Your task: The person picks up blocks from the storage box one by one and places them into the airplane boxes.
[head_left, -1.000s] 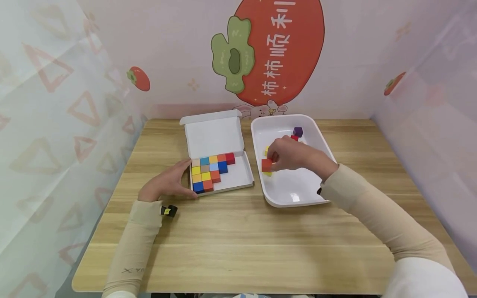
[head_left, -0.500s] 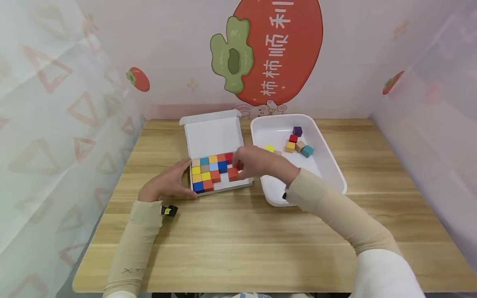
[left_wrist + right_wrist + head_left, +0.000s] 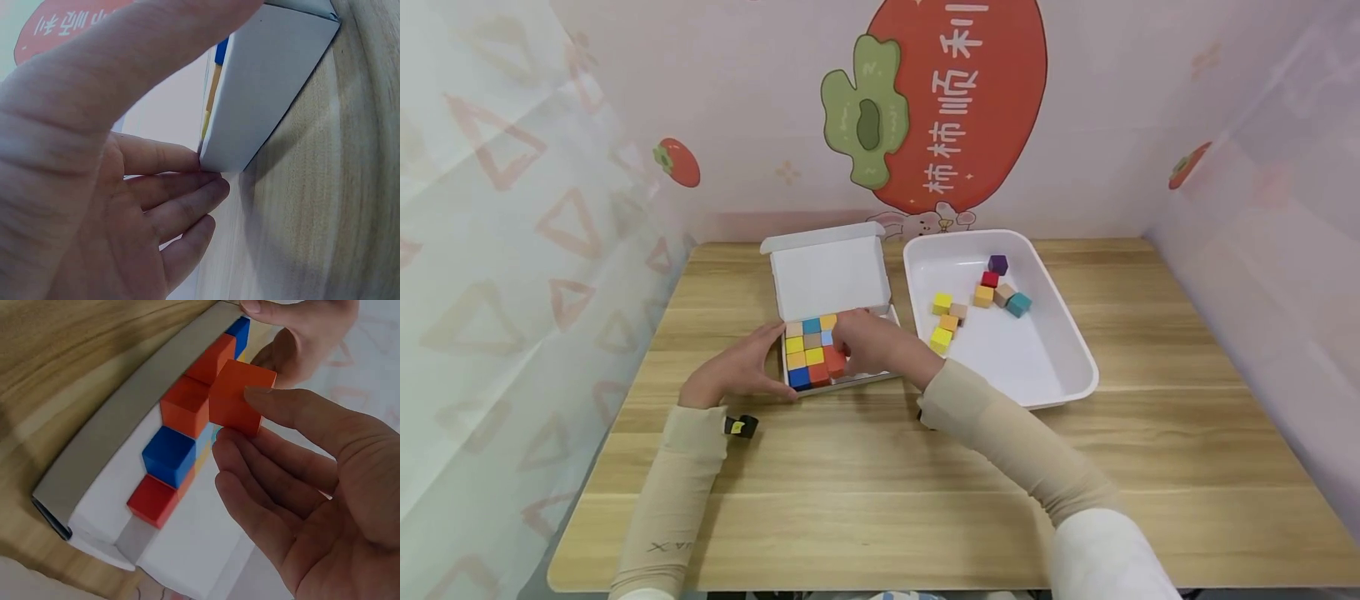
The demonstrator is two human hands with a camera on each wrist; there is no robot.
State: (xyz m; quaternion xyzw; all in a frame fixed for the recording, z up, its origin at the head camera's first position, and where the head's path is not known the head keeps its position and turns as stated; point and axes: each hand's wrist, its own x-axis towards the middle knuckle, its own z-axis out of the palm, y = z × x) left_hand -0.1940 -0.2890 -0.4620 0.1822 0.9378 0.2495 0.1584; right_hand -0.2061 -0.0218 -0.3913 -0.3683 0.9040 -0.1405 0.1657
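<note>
Nearest, two beige sleeves (image 3: 658, 500) reach across the pale wood-grained table (image 3: 850, 517), the lower edge of the head view cutting off the arms. The left hand (image 3: 737, 365) spans the left end of a shallow white cardboard box (image 3: 125, 406), thumb and fingers spread wide against its corners; the thumb's tip runs out of the left wrist view. Over the near part of that box, the right hand (image 3: 880, 342) pinches an orange-red cube (image 3: 240, 394) between thumb and fingers. The cube has flat, smooth, matte faces and crisp edges, with one broad face bright and a narrower side darker. Its underside and the fingers' contact behind it are hidden, and whether it touches the packed coloured cubes (image 3: 170, 456) beside it cannot be told. In the head view the right hand covers the box's right-hand cubes. Farther right, a glossy white plastic tray (image 3: 1022, 367) holds loose coloured cubes (image 3: 1018, 304). Beyond, the box's white lid (image 3: 831, 279) leans back, and a red persimmon print (image 3: 970, 100) runs off the top.
</note>
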